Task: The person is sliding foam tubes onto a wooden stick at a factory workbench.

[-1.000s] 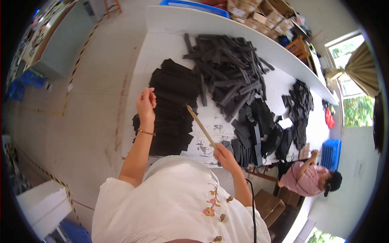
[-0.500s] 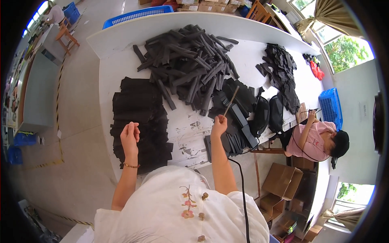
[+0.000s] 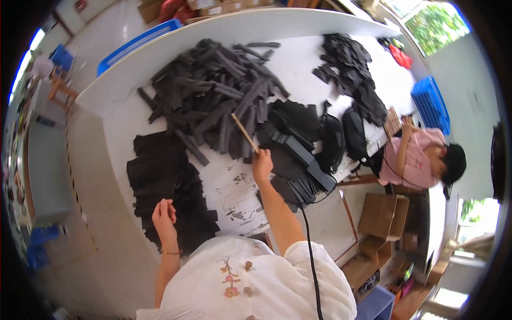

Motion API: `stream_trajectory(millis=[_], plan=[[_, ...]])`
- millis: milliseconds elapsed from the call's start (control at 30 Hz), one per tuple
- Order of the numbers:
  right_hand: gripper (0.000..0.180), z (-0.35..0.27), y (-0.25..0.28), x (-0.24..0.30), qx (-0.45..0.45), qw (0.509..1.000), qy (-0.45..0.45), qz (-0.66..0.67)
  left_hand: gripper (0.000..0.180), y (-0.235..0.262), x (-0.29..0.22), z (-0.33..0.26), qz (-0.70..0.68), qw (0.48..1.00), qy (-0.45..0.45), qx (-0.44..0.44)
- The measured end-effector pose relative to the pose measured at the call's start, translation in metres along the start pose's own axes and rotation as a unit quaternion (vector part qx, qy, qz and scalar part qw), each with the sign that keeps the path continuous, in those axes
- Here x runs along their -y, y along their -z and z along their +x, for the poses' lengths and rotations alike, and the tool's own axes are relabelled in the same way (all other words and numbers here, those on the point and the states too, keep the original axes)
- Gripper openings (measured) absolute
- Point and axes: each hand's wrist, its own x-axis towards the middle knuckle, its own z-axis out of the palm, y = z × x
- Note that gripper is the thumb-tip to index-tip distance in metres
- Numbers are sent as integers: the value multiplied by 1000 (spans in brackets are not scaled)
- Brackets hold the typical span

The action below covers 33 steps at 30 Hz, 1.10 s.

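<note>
The right hand [image 3: 262, 162] is closed around a thin wooden stick [image 3: 244, 133] that angles up over the heap of black strips [image 3: 213, 101]. The left hand [image 3: 164, 214] hovers loosely curled and empty over the stacked black pieces [image 3: 165, 186]. A careless sweep of the stick could knock strips off the white table [image 3: 128, 88].

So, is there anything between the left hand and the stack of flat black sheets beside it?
Nothing visible is in the way. The left hand is raised directly over the near edge of the stack of flat black sheets, fingers curled, with no other object between them. The right hand holds a thin wooden stick farther right.
</note>
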Motion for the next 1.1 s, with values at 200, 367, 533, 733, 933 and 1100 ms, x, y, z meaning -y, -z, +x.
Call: stream_trajectory(millis=[200,367,533,733,933,1100], plan=[[8,-17,71,60,30,975,-82,203,23,-39,-25,-2,115,975,-163,94],[11,-62,156,125,221,859,-91,453,52,-100,-71,-8,181,854,-334,355],[10,-95,184,124,130,868,-5,479,78,-136,-60,-24,147,790,-84,589],[19,-118,210,83,85,922,11,378,38,-149,-29,-34,334,726,-13,600],[13,-119,235,79,57,911,-34,407,29,-162,-39,-87,313,750,-104,573],[14,-97,253,82,-77,897,-7,436,27,-160,-41,-102,294,777,-136,540]])
